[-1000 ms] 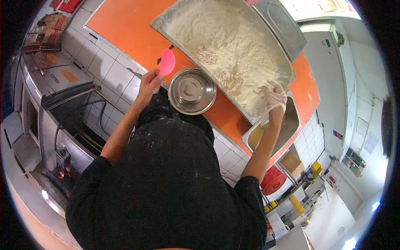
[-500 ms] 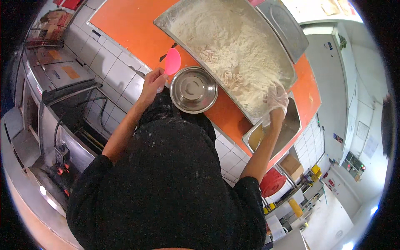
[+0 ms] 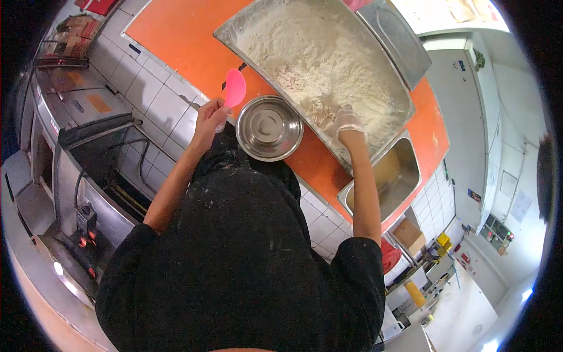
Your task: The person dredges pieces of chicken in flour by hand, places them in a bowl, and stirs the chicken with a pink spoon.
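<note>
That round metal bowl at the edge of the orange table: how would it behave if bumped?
The round metal bowl would probably keep its shape, since its shiny metal looks rigid. It might slide readily, as its surface looks smooth. Pushed outward, it could tip off, because it seems right at the edge of the orange table.

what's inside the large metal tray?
Pale flour lies across the large metal tray, with lumpy flour-coated pieces beside the gloved right hand. Anything buried in the flour or beneath that hand is covered from view.
</note>
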`<state>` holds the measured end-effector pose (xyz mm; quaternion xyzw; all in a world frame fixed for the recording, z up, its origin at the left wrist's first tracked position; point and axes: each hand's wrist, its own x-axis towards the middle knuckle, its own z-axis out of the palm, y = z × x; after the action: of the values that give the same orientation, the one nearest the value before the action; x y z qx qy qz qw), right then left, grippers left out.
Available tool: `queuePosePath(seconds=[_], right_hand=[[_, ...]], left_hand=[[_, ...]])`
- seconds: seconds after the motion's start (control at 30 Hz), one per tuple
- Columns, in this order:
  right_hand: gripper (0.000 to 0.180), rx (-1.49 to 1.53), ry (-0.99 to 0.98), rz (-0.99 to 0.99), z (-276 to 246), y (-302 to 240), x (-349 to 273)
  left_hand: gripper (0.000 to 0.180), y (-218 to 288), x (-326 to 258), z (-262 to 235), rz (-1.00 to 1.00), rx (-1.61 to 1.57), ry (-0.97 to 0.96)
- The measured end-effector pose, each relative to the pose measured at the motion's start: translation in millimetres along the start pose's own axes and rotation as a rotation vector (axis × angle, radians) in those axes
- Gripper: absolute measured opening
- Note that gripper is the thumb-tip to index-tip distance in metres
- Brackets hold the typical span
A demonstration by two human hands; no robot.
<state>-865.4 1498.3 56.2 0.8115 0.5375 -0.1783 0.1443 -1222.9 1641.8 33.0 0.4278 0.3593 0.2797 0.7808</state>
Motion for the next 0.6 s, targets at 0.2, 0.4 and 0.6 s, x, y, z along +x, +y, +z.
queuePosePath(seconds=[0.2, 0.4, 0.6], right_hand=[[0.048, 0.202, 0.033, -0.165, -0.7, 32.0, 1.7], [0.038, 0.619, 0.278, 0.300, -1.9, 71.7, -24.5], [0.036, 0.948, 0.328, 0.439, -58.3, 51.9, -62.8]], left_hand=[[0.018, -0.8, 0.5, 2.5, -0.015, -0.020, -0.003], [0.018, 3.5, 4.9, 5.3, 0.000, -0.028, -0.011], [0.018, 1.4, 4.9, 2.3, 0.000, -0.001, -0.018]])
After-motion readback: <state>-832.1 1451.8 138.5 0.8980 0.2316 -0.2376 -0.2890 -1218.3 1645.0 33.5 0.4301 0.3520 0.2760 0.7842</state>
